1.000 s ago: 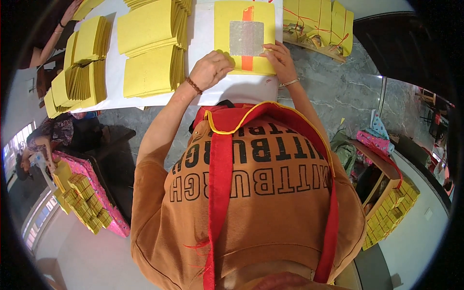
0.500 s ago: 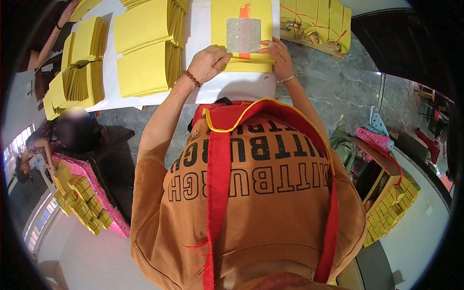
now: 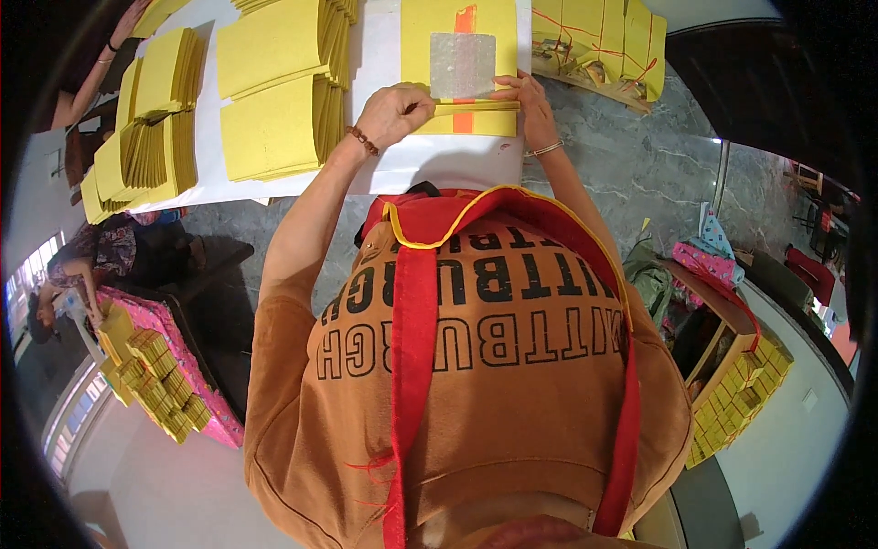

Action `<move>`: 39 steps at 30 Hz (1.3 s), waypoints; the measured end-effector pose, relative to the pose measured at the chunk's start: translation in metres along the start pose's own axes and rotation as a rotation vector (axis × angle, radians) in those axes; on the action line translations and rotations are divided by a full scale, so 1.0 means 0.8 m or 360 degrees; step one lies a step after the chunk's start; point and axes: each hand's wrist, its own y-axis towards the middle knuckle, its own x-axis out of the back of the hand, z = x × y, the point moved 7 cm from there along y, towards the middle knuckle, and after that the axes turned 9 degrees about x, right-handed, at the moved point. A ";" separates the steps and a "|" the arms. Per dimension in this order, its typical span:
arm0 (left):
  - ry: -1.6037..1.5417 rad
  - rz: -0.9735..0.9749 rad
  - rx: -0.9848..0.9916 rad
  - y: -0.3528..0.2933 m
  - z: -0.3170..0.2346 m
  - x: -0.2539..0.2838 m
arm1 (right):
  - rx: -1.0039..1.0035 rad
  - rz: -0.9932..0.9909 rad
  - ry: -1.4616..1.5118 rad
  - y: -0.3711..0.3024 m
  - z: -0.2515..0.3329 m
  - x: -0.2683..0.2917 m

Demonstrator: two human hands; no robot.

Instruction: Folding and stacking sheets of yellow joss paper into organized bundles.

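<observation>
A yellow paper sheet (image 3: 416, 55) lies on the white-covered table in front of me, with a silver square (image 3: 462, 66) on it and an orange strip running beneath the square. Its near edge is raised into a narrow fold just below the square. My left hand (image 3: 395, 112) has curled fingers closed on the left end of that fold. At the other end my right hand (image 3: 532, 102) pinches the fold, one fingertip reaching the square's corner. Under the fold, another yellow sheet (image 3: 498, 125) with an orange strip shows.
Fanned stacks of folded yellow paper (image 3: 274, 128) fill the table's left side. Tied yellow bundles (image 3: 604, 41) stand beyond the right edge. Another person's arm (image 3: 96, 73) reaches in at far left. A wooden box (image 3: 718, 366) and yellow packets (image 3: 745, 393) lie at lower right.
The near edge of the top sheet has been turned away from me, toward the silver square, baring more of the sheet and orange strip below. Both hands have barely shifted.
</observation>
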 end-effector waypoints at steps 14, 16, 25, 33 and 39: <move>-0.0133 -0.0224 -0.0230 -0.018 -0.010 0.015 | 0.0039 0.0162 -0.0187 -0.002 -0.001 -0.002; -0.0334 -0.0103 -0.0048 -0.018 0.004 0.005 | -0.0092 -0.0022 0.0012 -0.004 -0.005 0.000; 0.0170 -0.0348 -0.0382 -0.031 0.001 0.010 | 0.0442 0.0241 -0.0820 0.004 0.062 0.015; 0.0088 -0.0333 0.0170 -0.035 0.008 0.014 | -0.0021 0.0630 -0.0364 -0.008 0.052 0.001; 0.0055 -0.0582 0.0498 0.009 0.029 0.015 | -0.0652 0.0087 0.0129 -0.008 -0.002 -0.005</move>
